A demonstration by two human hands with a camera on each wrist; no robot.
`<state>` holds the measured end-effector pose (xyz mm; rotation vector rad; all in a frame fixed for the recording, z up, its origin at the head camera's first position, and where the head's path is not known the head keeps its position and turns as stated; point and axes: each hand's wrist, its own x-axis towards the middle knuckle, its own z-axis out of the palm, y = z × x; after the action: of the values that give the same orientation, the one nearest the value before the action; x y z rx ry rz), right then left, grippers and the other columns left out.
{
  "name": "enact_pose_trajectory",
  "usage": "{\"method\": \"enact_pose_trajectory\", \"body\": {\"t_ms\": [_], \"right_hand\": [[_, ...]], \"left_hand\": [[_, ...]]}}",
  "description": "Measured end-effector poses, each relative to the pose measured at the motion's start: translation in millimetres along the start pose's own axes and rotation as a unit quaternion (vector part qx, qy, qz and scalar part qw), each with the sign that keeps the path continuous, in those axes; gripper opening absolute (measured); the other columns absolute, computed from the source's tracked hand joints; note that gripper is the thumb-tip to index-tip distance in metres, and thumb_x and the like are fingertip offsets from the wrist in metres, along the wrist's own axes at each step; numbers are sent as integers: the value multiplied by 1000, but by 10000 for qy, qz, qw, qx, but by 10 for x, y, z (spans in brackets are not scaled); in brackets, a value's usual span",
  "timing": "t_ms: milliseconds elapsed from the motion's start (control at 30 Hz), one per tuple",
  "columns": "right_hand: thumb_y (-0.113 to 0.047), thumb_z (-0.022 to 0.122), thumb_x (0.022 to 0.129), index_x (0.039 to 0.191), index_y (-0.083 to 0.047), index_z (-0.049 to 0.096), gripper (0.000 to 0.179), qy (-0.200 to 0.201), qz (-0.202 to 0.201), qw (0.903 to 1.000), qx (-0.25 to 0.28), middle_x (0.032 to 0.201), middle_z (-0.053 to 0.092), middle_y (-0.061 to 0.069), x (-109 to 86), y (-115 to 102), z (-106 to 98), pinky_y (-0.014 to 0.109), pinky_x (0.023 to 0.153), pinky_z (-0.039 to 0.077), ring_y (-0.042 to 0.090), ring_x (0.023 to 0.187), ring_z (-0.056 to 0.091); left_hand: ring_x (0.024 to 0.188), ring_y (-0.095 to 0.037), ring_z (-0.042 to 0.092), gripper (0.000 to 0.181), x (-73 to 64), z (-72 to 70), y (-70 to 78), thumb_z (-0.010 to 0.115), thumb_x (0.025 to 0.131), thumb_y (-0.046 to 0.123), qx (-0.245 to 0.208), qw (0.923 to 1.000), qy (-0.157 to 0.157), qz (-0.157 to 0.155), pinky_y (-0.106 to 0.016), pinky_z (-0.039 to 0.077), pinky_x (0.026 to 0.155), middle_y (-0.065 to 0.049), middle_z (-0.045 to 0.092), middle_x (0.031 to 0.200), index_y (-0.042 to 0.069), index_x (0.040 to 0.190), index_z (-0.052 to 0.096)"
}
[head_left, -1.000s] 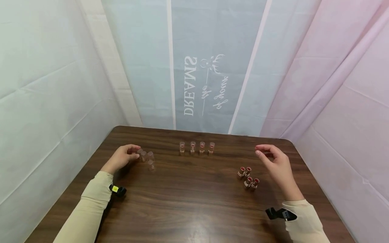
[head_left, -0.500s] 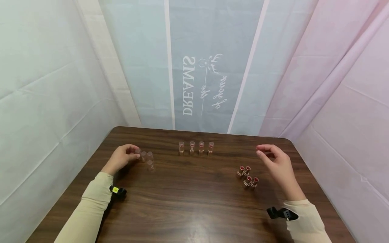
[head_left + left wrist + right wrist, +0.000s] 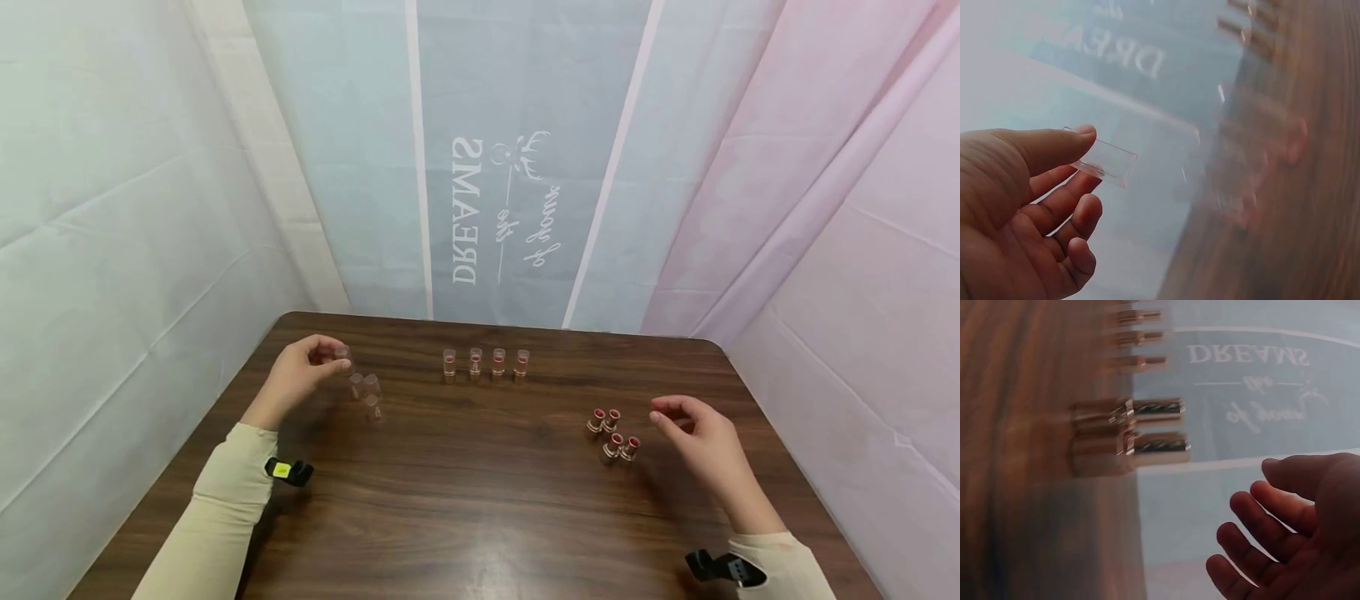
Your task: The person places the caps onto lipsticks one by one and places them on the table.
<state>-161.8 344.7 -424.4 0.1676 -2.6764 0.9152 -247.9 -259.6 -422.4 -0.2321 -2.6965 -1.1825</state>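
Between the thumb and fingers of my left hand a clear lipstick cap is pinched, lifted above the table. Below it, three more clear caps stand close together on the table. My right hand hovers to the right of a cluster of uncapped lipstick tubes, fingers loosely bent and holding nothing. These tubes are gold with red at their upper ends, and they stand upright. In the right wrist view, the lipstick tubes appear blurred, apart from the fingers.
A row of several capped lipsticks stands upright near the back middle of the brown wooden table. Behind the table's back edge hangs a printed cloth, with pale cloth walls at the sides.
My left hand has raised the pinched cap up from beside the other caps. My right hand has moved down and slightly right, nearer the person. The standing lipsticks have stayed put.
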Motion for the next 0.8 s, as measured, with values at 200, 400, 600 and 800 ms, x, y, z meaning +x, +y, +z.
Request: {"method": "enact_pose_trajectory", "body": {"t_ms": [200,400,600,800], "right_hand": [[-15,74,95,118,-5,71,25,-830,178,9963,-158,107,74,9,-64,123,69,28,72,55,18,89,68],[-13,80,88,119,-3,70,34,-1654,474,9851,-73,107,74,9,-78,152,154,35,76,54,24,96,70],[-20,86,82,111,-6,71,36,-1668,534,9845,75,98,75,3,-100,190,284,27,71,52,15,87,67],[-25,89,80,103,-10,71,33,-1563,585,9859,-137,92,73,-3,-128,223,407,33,76,52,13,87,67]], "left_hand": [[90,-22,61,34,-99,118,462,76,95,32,-264,9991,-113,318,-26,51,75,-8,70,105,10,118,68],[86,-25,64,30,-216,226,767,80,91,32,-592,9968,-360,389,-29,55,68,-3,69,99,16,114,68],[85,-25,65,27,-275,255,890,81,90,30,-771,9950,-426,462,-32,57,67,-1,69,97,19,111,68],[86,-27,65,27,-297,262,907,81,90,32,-615,9956,-359,614,-30,53,70,1,70,96,19,110,69]]}}
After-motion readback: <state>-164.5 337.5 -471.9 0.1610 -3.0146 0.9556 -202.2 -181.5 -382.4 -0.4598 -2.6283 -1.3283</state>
